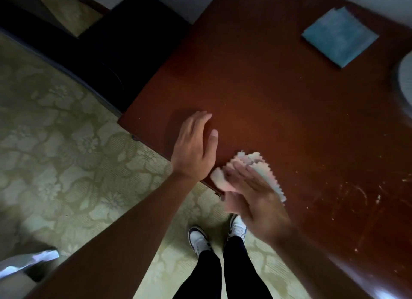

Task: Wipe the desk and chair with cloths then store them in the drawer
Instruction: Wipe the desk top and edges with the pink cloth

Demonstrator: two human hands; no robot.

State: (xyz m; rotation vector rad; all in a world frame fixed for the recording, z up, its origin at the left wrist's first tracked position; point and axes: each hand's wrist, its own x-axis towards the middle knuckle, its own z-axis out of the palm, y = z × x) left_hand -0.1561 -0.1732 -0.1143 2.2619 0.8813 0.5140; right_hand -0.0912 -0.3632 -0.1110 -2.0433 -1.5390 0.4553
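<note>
Wiping is the step in hand, judged from the head view, the only view supplied.

Head view:
- The right hand (252, 187) lies flat, fingers straight, pressing a pale cloth (249, 159) with a zigzag edge onto the red-brown surface (267, 87) close to its near edge. This hand is blurred, which suggests motion.
- The left hand (194, 142) is open with fingers straight, palm down on or just over the surface near its left corner, beside the pale cloth. It holds nothing; whether it touches the wood cannot be told.
- A folded blue cloth (340, 36) lies well apart, toward the far right of the surface.
- Light specks and smear marks (356, 194) show on the right part of the surface.
- A dark chair (133, 38) stands against the far left edge.
- A metal pull (218, 195) shows under the near edge; it probably belongs to the drawer.
- A patterned carpet (66, 142) covers the floor.

Risks, as judgement:
- The pale cloth sits near the edge and is only pressed, not gripped. A stroke toward the person could push it onto the carpet.
- Short strokes here would leave the smear marks at the right untouched.
</note>
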